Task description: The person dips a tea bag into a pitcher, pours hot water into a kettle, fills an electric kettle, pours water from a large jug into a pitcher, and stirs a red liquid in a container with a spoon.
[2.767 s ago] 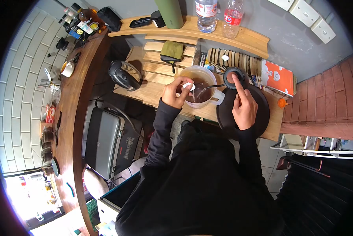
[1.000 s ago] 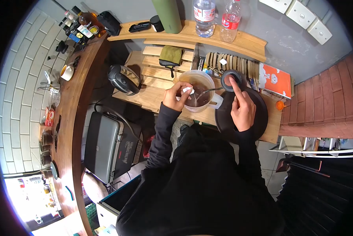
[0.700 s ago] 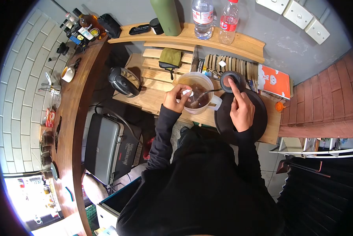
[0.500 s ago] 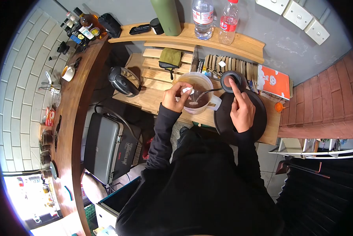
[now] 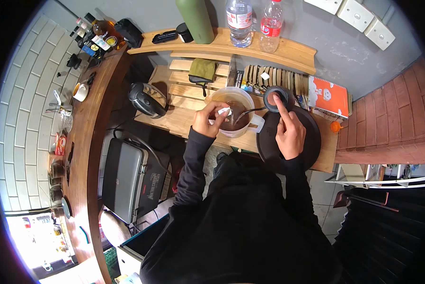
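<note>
wooden table point(image 5: 177, 116): left hand point(image 5: 208, 119) half-hides white paper point(image 5: 225, 111)

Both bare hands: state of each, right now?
Left hand: closed, pinching a small white paper-like piece.
Right hand: partly open, index finger extended over a round black object; nothing visibly held.

Holding the left hand point(image 5: 211, 118) over the near-left rim of the pitcher point(image 5: 257, 125), pinching thumb and forefinger together beside its opening. Angling the left forearm point(image 5: 193, 156) forward from the near-left of the pitcher. Holding the right hand point(image 5: 290, 133) to the right of the pitcher, pointing the straightened index finger forward and curling the other fingers toward the palm.
</note>
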`<state>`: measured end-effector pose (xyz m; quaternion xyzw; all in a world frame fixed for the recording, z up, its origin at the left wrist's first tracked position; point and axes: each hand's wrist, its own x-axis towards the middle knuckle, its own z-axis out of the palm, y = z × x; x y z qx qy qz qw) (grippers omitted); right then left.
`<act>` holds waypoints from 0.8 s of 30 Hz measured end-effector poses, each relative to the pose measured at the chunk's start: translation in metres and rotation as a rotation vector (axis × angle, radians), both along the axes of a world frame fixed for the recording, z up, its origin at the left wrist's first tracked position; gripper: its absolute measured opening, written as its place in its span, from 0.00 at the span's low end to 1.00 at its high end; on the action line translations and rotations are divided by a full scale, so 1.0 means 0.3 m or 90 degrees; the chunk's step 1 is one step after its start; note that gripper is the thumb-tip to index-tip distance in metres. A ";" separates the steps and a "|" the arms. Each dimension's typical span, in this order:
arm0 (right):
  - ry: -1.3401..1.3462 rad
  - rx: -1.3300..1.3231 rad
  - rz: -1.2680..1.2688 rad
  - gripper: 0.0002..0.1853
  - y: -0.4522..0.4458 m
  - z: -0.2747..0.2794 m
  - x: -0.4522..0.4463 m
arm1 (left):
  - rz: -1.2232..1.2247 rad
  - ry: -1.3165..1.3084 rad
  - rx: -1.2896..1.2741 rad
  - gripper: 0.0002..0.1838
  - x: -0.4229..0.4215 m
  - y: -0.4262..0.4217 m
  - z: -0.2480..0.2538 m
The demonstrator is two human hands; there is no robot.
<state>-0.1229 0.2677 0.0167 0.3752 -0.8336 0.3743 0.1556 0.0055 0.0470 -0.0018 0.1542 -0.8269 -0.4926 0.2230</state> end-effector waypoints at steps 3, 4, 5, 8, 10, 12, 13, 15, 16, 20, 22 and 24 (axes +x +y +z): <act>-0.007 0.007 0.000 0.46 -0.002 -0.003 -0.004 | 0.001 0.052 0.008 0.09 0.004 0.030 0.075; -0.006 0.013 -0.004 0.46 -0.002 -0.004 -0.006 | 0.002 0.054 0.007 0.09 -0.001 0.025 0.073; -0.007 0.018 -0.009 0.46 -0.002 -0.004 -0.007 | 0.011 0.041 0.021 0.09 -0.006 0.018 0.065; -0.006 0.008 -0.001 0.46 -0.002 0.002 -0.011 | 0.010 0.017 0.021 0.10 -0.005 -0.004 0.017; -0.009 0.003 -0.001 0.46 -0.002 0.001 -0.017 | -0.002 0.008 0.007 0.10 -0.011 0.003 0.045; -0.015 0.002 0.005 0.46 -0.002 -0.002 -0.015 | -0.004 0.033 0.021 0.10 -0.006 0.020 0.078; -0.008 0.003 0.001 0.47 -0.003 -0.003 -0.016 | -0.003 0.033 0.022 0.10 -0.008 0.022 0.074; 0.001 0.002 -0.003 0.47 -0.008 -0.003 -0.020 | 0.012 0.086 0.032 0.08 -0.023 0.013 0.064; -0.004 0.002 -0.001 0.47 -0.006 -0.006 -0.019 | 0.012 0.086 0.032 0.08 -0.026 0.004 0.042; -0.024 0.011 0.011 0.46 -0.001 -0.005 -0.019 | 0.004 0.019 0.068 0.09 -0.028 0.006 0.014; -0.020 0.015 0.007 0.46 -0.001 0.000 -0.018 | 0.002 0.035 0.074 0.09 -0.021 0.022 0.046; -0.013 0.016 0.009 0.46 -0.005 0.005 -0.020 | -0.008 0.043 0.045 0.09 -0.019 0.022 0.073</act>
